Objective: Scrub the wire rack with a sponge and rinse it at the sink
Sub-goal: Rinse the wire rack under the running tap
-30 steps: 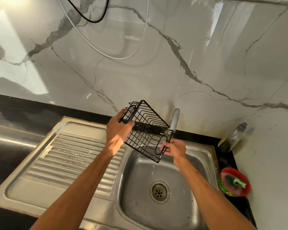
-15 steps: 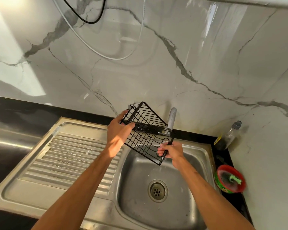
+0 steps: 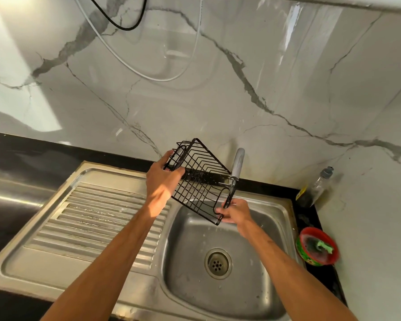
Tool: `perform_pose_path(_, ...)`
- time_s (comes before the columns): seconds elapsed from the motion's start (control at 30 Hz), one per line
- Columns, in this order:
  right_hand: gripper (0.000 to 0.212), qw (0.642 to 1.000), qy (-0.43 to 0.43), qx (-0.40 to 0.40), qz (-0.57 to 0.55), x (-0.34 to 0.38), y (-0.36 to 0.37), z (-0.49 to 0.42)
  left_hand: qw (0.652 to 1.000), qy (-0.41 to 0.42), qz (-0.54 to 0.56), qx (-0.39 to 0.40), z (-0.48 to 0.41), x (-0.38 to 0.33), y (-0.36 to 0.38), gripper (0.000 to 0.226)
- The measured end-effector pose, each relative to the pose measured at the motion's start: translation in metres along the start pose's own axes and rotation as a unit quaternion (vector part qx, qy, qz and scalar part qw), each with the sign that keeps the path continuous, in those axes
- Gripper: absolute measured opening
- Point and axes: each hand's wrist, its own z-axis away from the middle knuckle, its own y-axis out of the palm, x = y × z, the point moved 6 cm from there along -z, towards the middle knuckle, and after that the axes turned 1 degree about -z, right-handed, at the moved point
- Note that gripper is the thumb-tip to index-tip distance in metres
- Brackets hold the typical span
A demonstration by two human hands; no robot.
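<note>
Sink: the steel basin (image 3: 195, 286) fills the lower centre of the frame, with its drain (image 3: 217, 264) in the middle. I see no stream of water.
Sponge: a green pad (image 3: 323, 246), probably the sponge, lies in a red bowl (image 3: 315, 230) at the lower right, well apart from both hands.
Right hand: the right hand (image 3: 235, 213) holds the lowest corner of the rack, its fingers curled around the wire.
Left hand: the left hand (image 3: 162, 181) grips the upper-left end, with the thumb over the frame.
Wire rack: the wire rack (image 3: 202, 181) is held in the air over the back part of the basin, near the centre of the frame, just beside the faucet (image 3: 238, 162).
Change: during the last second the rack almost did not move. Only the right hand slid a little down its edge, to the corner.
Meaning: no hand holds the sponge, so I judge the step to be rinsing or turning the rack, not scrubbing.
Axis: the long side runs from upper left to lower right. One corner points up at the marble wall (image 3: 287, 77), and the opposite corner points down into the basin.
</note>
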Motion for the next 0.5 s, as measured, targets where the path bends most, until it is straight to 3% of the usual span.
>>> perform_pose_path(0.13,0.022,0.998,-0.007,-0.039,-0.046,0.001,-0.006,-0.002,1.0,0.003,0.025,-0.018,0.0,0.005,-0.004,0.072)
perform_pose_path(0.27,0.024,0.999,0.011,0.014,-0.04,-0.001,0.009,0.004,0.999,0.009,0.038,-0.009,-0.002,-0.001,-0.003,0.069)
perform_pose_path(0.4,0.012,0.997,-0.025,-0.058,-0.052,0.011,0.004,-0.002,0.999,0.007,0.044,-0.011,-0.002,0.002,-0.004,0.07)
perform_pose_path(0.5,0.013,1.0,-0.004,-0.013,-0.022,0.009,0.011,-0.003,0.999,0.007,0.038,-0.017,-0.002,0.002,-0.007,0.07)
